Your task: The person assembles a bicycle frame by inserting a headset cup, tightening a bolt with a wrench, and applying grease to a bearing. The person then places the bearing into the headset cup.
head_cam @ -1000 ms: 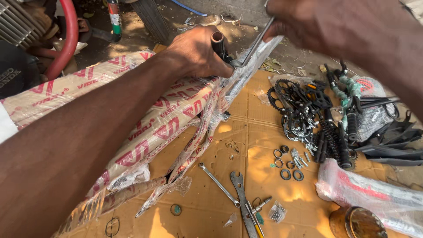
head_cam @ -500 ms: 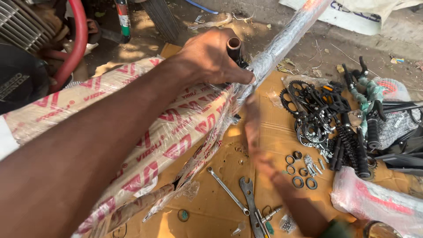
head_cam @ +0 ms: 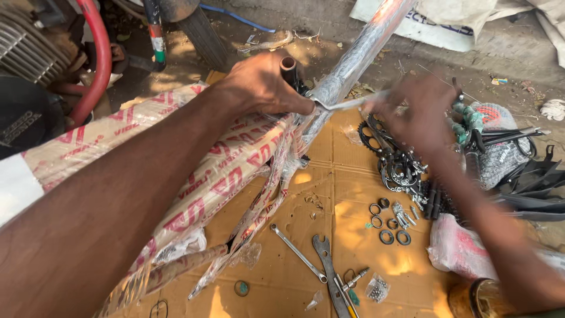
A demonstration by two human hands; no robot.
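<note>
A bicycle frame [head_cam: 194, 171] wrapped in printed paper and clear plastic lies across the cardboard [head_cam: 347, 194]. My left hand [head_cam: 259, 85] grips it near the top, beside a dark open tube end [head_cam: 288, 63]. A plastic-wrapped tube [head_cam: 359, 56] rises from there to the upper right. My right hand [head_cam: 415, 112] is blurred by motion. It holds a slim silver spanner [head_cam: 353, 102] whose tip meets the frame just below my left hand.
Two spanners [head_cam: 297, 253] [head_cam: 329, 274], washers and rings [head_cam: 388, 227] and a bag of small balls [head_cam: 376, 288] lie on the cardboard. A chainring with black parts [head_cam: 382, 147] sits right. An engine [head_cam: 29, 47] and red tube [head_cam: 97, 59] stand top left. A tin [head_cam: 477, 297] is at bottom right.
Half a second ago my right hand was low over the loose parts on the cardboard. It has come up with a spanner to the frame. My left hand has kept its grip.
</note>
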